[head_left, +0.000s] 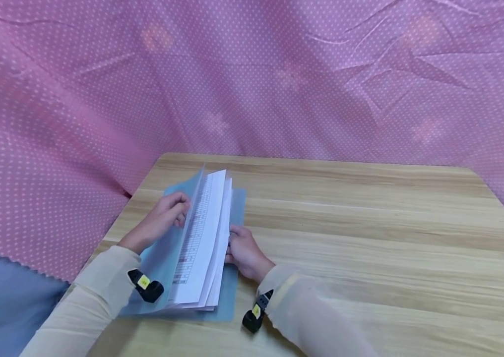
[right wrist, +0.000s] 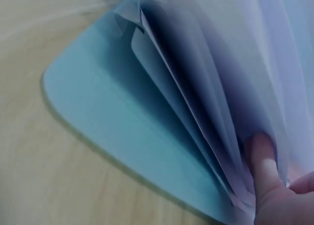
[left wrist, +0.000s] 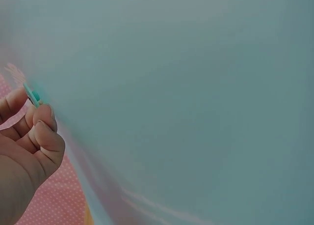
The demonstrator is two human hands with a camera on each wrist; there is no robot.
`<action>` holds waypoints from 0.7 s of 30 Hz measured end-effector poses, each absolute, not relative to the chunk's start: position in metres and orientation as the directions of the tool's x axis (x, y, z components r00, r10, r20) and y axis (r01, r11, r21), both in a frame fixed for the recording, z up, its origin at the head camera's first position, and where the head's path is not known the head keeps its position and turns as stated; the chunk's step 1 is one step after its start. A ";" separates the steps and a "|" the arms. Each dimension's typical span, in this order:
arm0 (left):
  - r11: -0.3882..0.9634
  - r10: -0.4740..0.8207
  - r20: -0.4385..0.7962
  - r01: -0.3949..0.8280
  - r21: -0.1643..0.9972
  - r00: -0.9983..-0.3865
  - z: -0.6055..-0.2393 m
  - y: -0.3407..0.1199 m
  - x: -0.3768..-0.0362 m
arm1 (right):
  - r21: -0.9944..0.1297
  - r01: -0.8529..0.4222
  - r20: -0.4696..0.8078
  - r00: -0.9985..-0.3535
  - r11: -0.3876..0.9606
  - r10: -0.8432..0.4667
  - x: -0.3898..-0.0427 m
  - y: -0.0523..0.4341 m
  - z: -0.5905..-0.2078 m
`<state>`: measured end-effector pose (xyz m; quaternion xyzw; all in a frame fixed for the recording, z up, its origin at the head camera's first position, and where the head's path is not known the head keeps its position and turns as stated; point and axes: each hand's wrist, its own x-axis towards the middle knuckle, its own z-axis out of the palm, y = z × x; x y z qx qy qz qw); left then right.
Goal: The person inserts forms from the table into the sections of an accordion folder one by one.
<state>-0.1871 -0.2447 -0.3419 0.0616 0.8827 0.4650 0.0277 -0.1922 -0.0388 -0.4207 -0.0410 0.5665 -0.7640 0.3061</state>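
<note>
A translucent blue document folder (head_left: 239, 208) stands partly opened on the left of the table, its front cover (left wrist: 186, 87) lifted and tilted. My left hand (head_left: 162, 218) pinches the edge of that cover, at a small teal fastener (left wrist: 34, 95) seen between the fingertips in the left wrist view. White sheets (head_left: 207, 243), one printed with a table, fan out inside. At their right edge my right hand (head_left: 247, 253) grips some of the sheets. In the right wrist view one digit (right wrist: 262, 156) reaches between the leaves; the other fingers are mostly hidden.
The folder rests on a light wooden table (head_left: 368, 238) with rounded far corners. A pink dotted cloth (head_left: 279, 89) hangs behind and along the left side. Blue fabric (head_left: 6, 302) shows at the lower left.
</note>
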 end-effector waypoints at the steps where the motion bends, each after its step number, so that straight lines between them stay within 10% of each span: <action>1: 0.559 0.134 0.007 0.082 0.825 -0.991 -0.342 -0.245 -0.187 | -0.889 0.424 -0.284 -0.806 -0.173 -0.519 -0.192 -0.040 -0.421; 21: 0.559 0.138 -0.002 0.076 0.826 -0.990 -0.345 -0.246 -0.189 | -0.841 0.476 -0.272 -0.783 -0.256 -0.559 -0.198 -0.051 -0.429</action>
